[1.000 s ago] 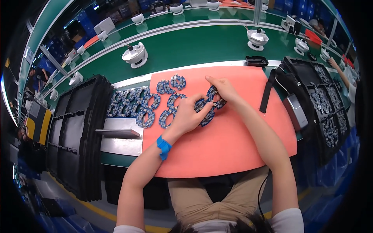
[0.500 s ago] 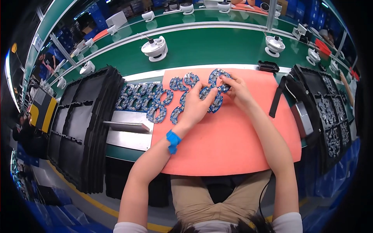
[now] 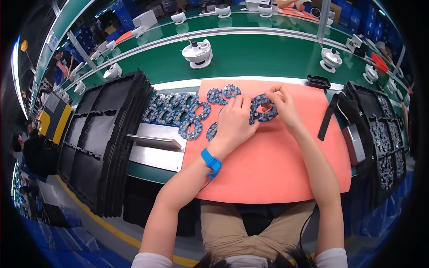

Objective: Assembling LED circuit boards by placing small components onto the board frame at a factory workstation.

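Observation:
Over an orange mat (image 3: pixel 268 174), a blue ring-shaped circuit board (image 3: pixel 267 115) is held up between my hands. My right hand (image 3: pixel 283 107) pinches its upper right edge between thumb and fingers. My left hand (image 3: pixel 234 118), with a blue strap (image 3: pixel 212 163) on its wrist, closes on the board's left side; its fingertips are partly hidden. Left of that hand lie loose curved boards (image 3: pixel 192 128), and another board (image 3: pixel 212 132) is partly covered by the hand. Several smaller boards (image 3: pixel 231 91) sit at the mat's far edge, beside joined rows of boards (image 3: pixel 167 108).
Stacked black trays (image 3: pixel 96 147) stand at the left, near a metal plate with a raised bar (image 3: pixel 154 141). At the right are a black tray of boards (image 3: pixel 382 134) and a grey box (image 3: pixel 355 143). White rounded devices (image 3: pixel 198 54) stand on the green conveyor (image 3: pixel 268 56) beyond.
The view has shifted, moving the scene rightward. The boards between my hands have been turned and pulled nearer; one ring now shows clearly, and my left hand covers more of its left side.

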Tool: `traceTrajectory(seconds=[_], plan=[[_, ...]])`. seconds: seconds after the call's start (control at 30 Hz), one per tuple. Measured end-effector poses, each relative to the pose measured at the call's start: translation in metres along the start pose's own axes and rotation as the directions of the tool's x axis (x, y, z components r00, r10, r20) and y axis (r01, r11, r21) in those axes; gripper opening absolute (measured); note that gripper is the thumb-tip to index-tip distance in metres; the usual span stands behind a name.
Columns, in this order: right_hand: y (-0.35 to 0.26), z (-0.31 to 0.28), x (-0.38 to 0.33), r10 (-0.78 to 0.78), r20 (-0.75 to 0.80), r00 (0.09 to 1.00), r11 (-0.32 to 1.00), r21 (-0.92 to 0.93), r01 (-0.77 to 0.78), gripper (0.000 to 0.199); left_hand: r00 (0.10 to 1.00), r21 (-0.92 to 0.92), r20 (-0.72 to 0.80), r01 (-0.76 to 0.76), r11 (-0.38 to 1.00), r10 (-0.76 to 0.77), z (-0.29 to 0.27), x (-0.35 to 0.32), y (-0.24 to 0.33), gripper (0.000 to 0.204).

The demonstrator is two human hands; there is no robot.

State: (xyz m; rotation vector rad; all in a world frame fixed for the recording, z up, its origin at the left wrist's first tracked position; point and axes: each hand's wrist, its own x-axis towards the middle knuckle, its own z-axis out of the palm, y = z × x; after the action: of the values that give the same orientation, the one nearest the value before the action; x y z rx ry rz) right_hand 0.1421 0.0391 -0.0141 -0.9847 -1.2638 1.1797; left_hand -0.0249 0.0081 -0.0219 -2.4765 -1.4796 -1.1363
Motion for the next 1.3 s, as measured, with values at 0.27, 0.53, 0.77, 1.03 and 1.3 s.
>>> traceTrajectory(seconds=[0.27,0.53,0.77,1.03,1.3], plan=[[0.022,-0.010,0.009,0.247,0.234,0.940,0.926,-0.343,-0.158,0.048,0.992,-0.113,0.121,-0.013,0.993,0.027,-0.002,-0.012,0.013,0.053],[0.014,-0.018,0.009,0.295,0.275,0.915,0.954,-0.140,-0.265,0.049,0.998,-0.233,-0.042,-0.062,0.971,0.053,0.013,-0.014,0.013,0.067],[0.008,-0.007,0.004,0.300,0.500,0.813,0.773,0.372,-0.514,0.039,0.992,-0.642,-0.095,0.003,0.767,-0.083,0.009,-0.018,0.014,0.050],[0.030,0.018,0.002,0.078,-0.173,0.982,0.967,0.253,-0.032,0.045,0.906,-0.684,0.362,0.419,0.598,-0.221,0.003,-0.004,0.017,0.019],[0.015,0.007,0.000,0.242,0.302,0.922,0.930,0.198,-0.309,0.048,0.917,-0.752,0.332,0.400,0.524,-0.223,-0.001,-0.007,-0.005,0.030]])
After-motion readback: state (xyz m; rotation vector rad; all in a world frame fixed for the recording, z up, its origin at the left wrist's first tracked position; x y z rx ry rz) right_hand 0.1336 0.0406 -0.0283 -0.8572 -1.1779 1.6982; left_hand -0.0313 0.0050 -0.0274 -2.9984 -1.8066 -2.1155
